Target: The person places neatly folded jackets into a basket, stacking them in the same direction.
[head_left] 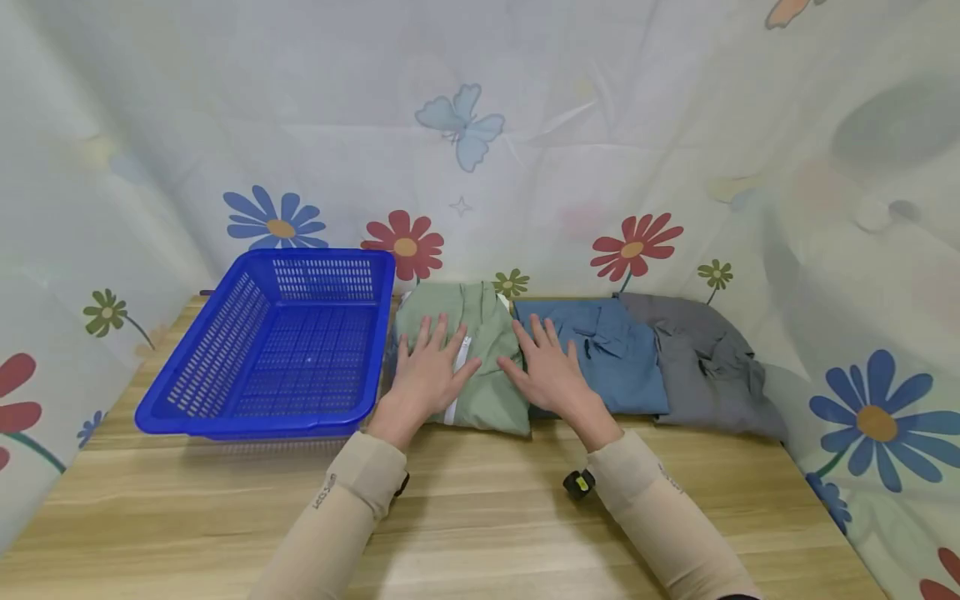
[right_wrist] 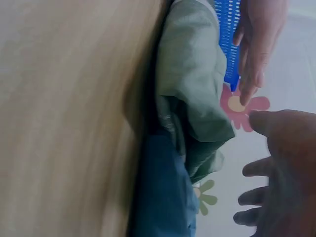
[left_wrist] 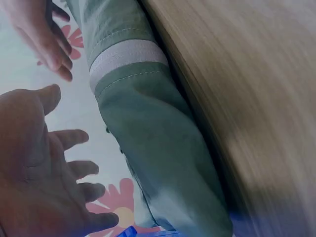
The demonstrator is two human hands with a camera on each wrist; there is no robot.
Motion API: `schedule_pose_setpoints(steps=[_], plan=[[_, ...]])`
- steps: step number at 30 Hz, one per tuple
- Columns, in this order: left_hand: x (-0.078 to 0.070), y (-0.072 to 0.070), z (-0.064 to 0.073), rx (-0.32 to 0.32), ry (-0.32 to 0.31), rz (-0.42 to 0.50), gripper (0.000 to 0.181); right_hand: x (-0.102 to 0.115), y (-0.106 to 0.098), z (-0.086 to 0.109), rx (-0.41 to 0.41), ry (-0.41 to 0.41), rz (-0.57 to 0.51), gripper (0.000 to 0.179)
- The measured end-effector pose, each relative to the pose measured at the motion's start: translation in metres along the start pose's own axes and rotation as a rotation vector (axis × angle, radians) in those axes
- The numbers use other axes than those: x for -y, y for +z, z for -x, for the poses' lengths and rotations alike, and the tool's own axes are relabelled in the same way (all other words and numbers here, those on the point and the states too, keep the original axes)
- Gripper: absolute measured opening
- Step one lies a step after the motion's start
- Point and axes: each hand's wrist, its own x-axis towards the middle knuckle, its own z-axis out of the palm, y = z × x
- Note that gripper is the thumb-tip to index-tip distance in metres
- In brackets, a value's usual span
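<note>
A folded green garment [head_left: 487,392] with a pale stripe lies on the table in the head view. Over its left part is my left hand [head_left: 426,375], fingers spread. My right hand [head_left: 551,375], also spread, is over the spot where the green garment meets a folded blue garment [head_left: 618,358]. Both wrist views show a gap between the hands and the cloth, so neither hand holds anything. The pale band crosses the green cloth [left_wrist: 148,113] in the left wrist view. In the right wrist view, the green cloth [right_wrist: 192,74] adjoins the blue cloth [right_wrist: 160,192].
A blue plastic basket [head_left: 375,350] with slotted walls stands left of the green garment; no contents show in it. A grey garment [head_left: 705,375] lies at the right, next to the blue one. A flower-printed curtain [head_left: 525,192] hangs behind the wooden table [head_left: 480,517].
</note>
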Motion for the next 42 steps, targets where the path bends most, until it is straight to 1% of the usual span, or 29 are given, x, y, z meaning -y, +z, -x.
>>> schedule_pose_setpoints(steps=[5,7,9,11,13,16,18,20,22,28,34,37,42], plan=[[0.0,-0.001,0.0,-0.067,-0.02,0.036,0.053,-0.003,0.003,-0.003,-0.137,-0.044,-0.093,0.059],[0.0,-0.001,0.0,-0.095,-0.04,0.056,0.048,-0.005,0.004,-0.006,-0.164,-0.053,-0.169,0.052],[0.0,-0.002,0.001,-0.109,-0.076,0.083,0.048,-0.007,0.004,-0.009,-0.163,-0.049,-0.265,0.047],[0.001,-0.001,0.0,-0.108,-0.126,0.123,0.05,-0.01,0.004,-0.012,-0.135,-0.032,-0.353,0.043],[0.002,0.0,-0.001,-0.103,-0.185,0.153,0.055,-0.012,0.004,-0.017,-0.096,-0.009,-0.413,0.042],[0.005,0.005,-0.004,-0.074,-0.279,0.189,0.062,-0.014,0.005,-0.023,-0.029,0.029,-0.448,0.043],[0.008,0.008,-0.006,-0.048,-0.33,0.204,0.067,-0.015,0.006,-0.027,0.007,0.05,-0.454,0.045],[0.011,0.011,-0.007,-0.025,-0.368,0.229,0.069,-0.015,0.006,-0.03,0.044,0.067,-0.462,0.047],[0.014,0.013,-0.008,-0.018,-0.391,0.252,0.071,-0.015,0.006,-0.034,0.073,0.078,-0.475,0.048],[0.017,0.014,-0.011,0.011,-0.417,0.27,0.072,-0.015,0.003,-0.042,0.146,0.099,-0.53,0.044],[0.019,0.016,-0.012,0.03,-0.428,0.28,0.073,-0.013,0.005,-0.047,0.187,0.094,-0.526,0.048],[0.022,0.016,-0.014,0.022,-0.425,0.285,0.072,-0.011,0.005,-0.049,0.199,0.09,-0.537,0.051],[0.025,0.016,-0.014,0.0,-0.416,0.299,0.072,-0.014,0.01,-0.054,0.211,0.087,-0.596,0.057]])
